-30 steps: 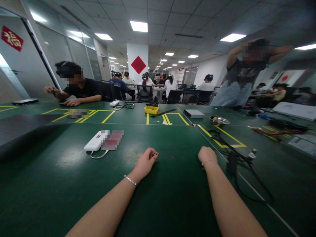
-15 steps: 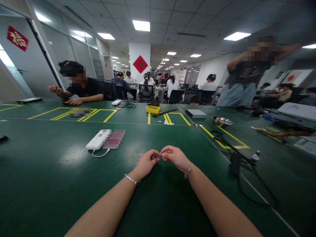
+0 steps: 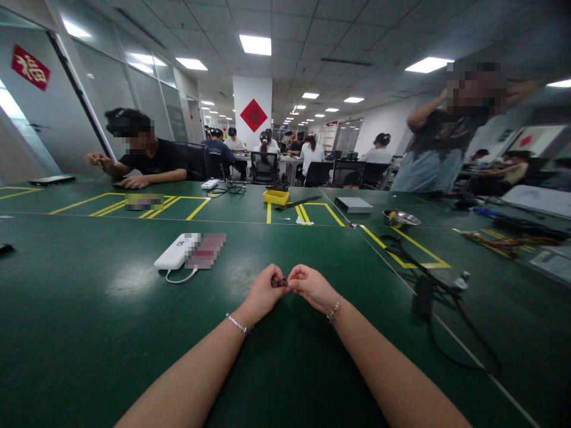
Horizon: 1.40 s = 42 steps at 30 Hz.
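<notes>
My left hand point(image 3: 264, 293) is closed around a small dark cylindrical piece point(image 3: 279, 283) with some red and a metallic-looking end, too small to name. Right beside it, my right hand point(image 3: 313, 288) pinches at the end of that piece, and a bit of orange shows near its fingertips. The two hands meet just above the green table point(image 3: 285, 368), fingertips close together. How far the right fingers wrap the piece is hidden.
To the left lies a white power bank point(image 3: 177, 252) with a cable. A black cable point(image 3: 446, 291) runs along the right. Farther off are a yellow tray point(image 3: 276, 197), a grey metal box point(image 3: 354, 205) and a metal bowl point(image 3: 404, 218). A person point(image 3: 151, 154) sits across the table.
My hands have turned slightly, and more of the dark piece now shows between them. The right wrist has shifted a little to the left.
</notes>
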### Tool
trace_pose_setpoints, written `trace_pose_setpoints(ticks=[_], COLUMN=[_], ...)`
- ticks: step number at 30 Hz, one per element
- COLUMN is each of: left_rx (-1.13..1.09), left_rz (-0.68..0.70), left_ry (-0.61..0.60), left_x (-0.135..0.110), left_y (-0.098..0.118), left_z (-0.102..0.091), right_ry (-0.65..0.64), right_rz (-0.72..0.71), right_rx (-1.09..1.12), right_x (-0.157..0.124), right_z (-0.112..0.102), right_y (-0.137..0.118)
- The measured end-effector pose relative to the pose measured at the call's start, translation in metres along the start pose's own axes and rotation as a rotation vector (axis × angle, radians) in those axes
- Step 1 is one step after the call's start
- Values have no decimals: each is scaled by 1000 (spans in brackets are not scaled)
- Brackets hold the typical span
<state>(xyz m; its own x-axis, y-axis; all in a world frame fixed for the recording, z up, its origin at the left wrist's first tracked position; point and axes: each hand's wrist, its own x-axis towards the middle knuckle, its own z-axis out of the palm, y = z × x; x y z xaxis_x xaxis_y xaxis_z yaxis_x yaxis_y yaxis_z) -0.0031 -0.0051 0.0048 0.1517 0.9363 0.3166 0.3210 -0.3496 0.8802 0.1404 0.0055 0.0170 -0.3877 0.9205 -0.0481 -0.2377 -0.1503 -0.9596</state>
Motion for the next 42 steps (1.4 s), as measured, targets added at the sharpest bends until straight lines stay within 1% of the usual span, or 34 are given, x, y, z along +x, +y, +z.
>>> trace_pose_setpoints(ticks=[7,12,13,17,20,22,25,28,35,39,42], left_rx=[-81,-223,-222,-222,-241,-254,-253,-230,-133,-98,-93], left_rz=[-72,-128,-136,-100,-82,-78,-80,-82,5,6,0], left_ry=[-5,-83,-78,-107,-117,-115,-93,-62,-39,-43,-39], left_x=[2,3,2,1,0,0,1,2,1,0,-1], left_y=[-4,-1,1,0,-4,-6,-6,-8,-14,-12,-10], left_z=[-2,-1,0,-1,0,0,-1,0,3,3,3], right_ry=[9,32,39,107,136,118,51,0,37,37,32], right_rz=[17,-18,-30,-68,-63,-26,31,28,48,5,6], right_rx=[-9,41,46,38,37,50,95,139,91,70,58], right_x=[3,5,5,6,6,6,5,4,7,8,8], right_z=[-6,-10,-10,-8,-7,-7,-8,-11,-12,-12,-12], right_y=[2,1,1,1,3,5,5,5,7,9,8])
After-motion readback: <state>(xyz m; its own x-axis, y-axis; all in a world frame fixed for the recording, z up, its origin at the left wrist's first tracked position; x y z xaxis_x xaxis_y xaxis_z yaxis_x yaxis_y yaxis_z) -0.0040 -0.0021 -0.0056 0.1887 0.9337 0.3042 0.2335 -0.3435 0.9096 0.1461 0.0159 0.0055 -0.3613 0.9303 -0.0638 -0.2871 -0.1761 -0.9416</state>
